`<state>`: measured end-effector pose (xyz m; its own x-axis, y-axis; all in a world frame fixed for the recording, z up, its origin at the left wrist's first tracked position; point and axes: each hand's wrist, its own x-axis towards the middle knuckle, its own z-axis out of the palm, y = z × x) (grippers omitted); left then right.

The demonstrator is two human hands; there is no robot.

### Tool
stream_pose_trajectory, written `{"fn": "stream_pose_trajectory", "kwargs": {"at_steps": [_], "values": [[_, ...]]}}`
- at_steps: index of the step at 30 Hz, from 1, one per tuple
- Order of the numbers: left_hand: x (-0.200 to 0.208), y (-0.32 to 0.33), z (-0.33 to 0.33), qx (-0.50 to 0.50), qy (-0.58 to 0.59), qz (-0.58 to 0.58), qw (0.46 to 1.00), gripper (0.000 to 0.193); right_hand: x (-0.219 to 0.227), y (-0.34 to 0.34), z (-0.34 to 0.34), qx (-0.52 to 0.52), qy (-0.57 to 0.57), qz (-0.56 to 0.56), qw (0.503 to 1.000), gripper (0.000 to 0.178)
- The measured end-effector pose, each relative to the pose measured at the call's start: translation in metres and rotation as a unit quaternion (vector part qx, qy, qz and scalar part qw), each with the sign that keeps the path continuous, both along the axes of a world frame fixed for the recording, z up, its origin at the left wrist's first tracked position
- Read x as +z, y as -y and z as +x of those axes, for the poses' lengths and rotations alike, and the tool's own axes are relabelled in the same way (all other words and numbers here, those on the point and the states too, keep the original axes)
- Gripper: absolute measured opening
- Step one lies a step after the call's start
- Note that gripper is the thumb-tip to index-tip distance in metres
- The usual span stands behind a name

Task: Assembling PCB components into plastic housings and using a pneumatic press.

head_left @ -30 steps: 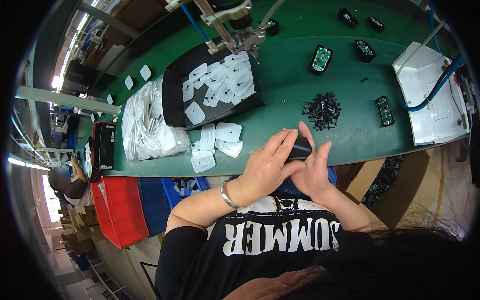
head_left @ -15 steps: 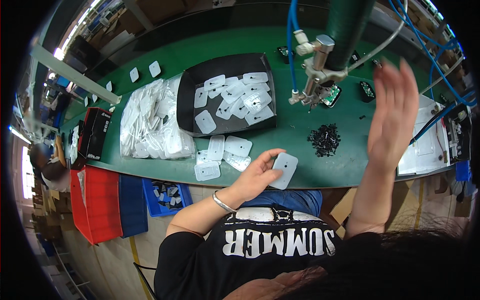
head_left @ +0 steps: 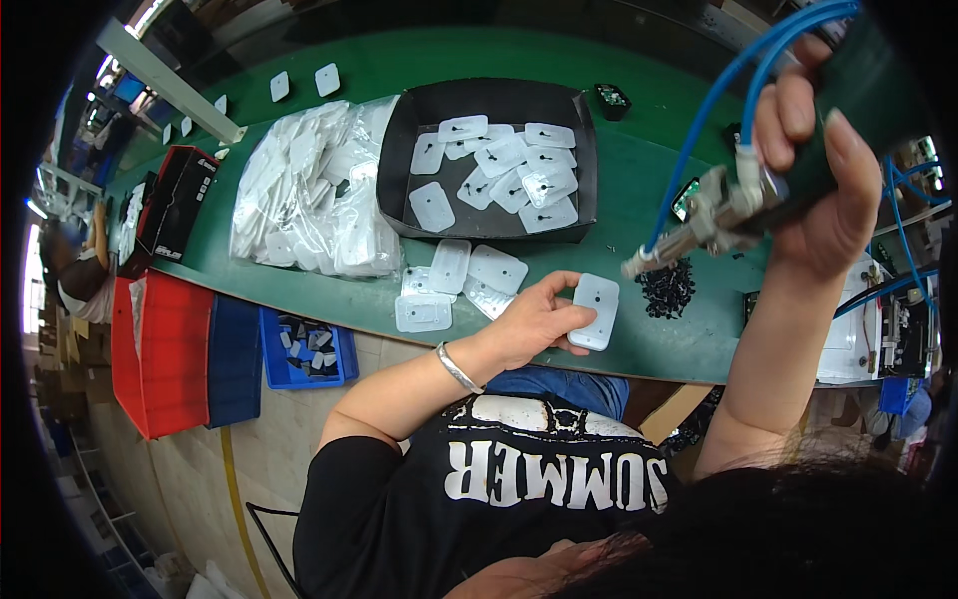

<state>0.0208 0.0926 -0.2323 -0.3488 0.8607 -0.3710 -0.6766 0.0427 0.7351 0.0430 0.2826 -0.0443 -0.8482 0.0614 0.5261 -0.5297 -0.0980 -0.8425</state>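
A black fabric T-shirt carries large white lettering, upside down in this view. The left hand, a silver metal bracelet at its wrist, has a narrow grip, pinching a pale white rounded-rectangular plate at the near edge of the green table. Its face is smooth, with a dark hole near the middle (smaller marks sit toward the lower end). Below, a blue plastic bin contains grey and dark pieces.

The right hand has its grip wrapped around a dark green cylindrical tool with a metal head, blue hoses attached. Behind the head lies a heap of small black screw-like parts.

Farther off, an open black box holds scattered white plates; beside it, a clear plastic bag is packed with more. Leftward, a glossy black carton bears small white and red print.
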Motion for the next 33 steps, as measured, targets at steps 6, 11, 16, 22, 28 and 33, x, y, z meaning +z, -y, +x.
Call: {"fn": "stream_pose_trajectory", "kwargs": {"at_steps": [6, 11, 16, 22, 28, 33], "values": [[-0.002, -0.006, -0.002, -0.020, 0.012, -0.002, 1.000, 0.039, -0.003, 0.016, 0.013, -0.003, -0.035, 0.001, 0.999, 0.056], [0.006, -0.007, 0.001, -0.031, 0.008, 0.005, 0.999, 0.047, -0.005, 0.020, 0.014, -0.011, -0.027, 0.002, 1.000, 0.058], [0.007, -0.003, 0.002, -0.029, 0.008, 0.002, 1.000, 0.046, -0.006, 0.019, 0.013, -0.016, -0.033, 0.011, 0.999, 0.058], [0.018, -0.005, 0.002, -0.029, 0.010, 0.004, 1.000, 0.046, -0.006, 0.017, 0.013, -0.011, -0.038, 0.005, 0.999, 0.055], [0.021, -0.005, 0.000, 0.004, 0.026, 0.008, 1.000, 0.044, -0.012, 0.020, 0.010, 0.061, -0.084, 0.001, 0.995, 0.047], [0.004, -0.006, -0.003, -0.011, -0.014, -0.019, 1.000, 0.044, -0.015, 0.025, 0.009, -0.020, -0.023, 0.019, 0.999, 0.051]]}}
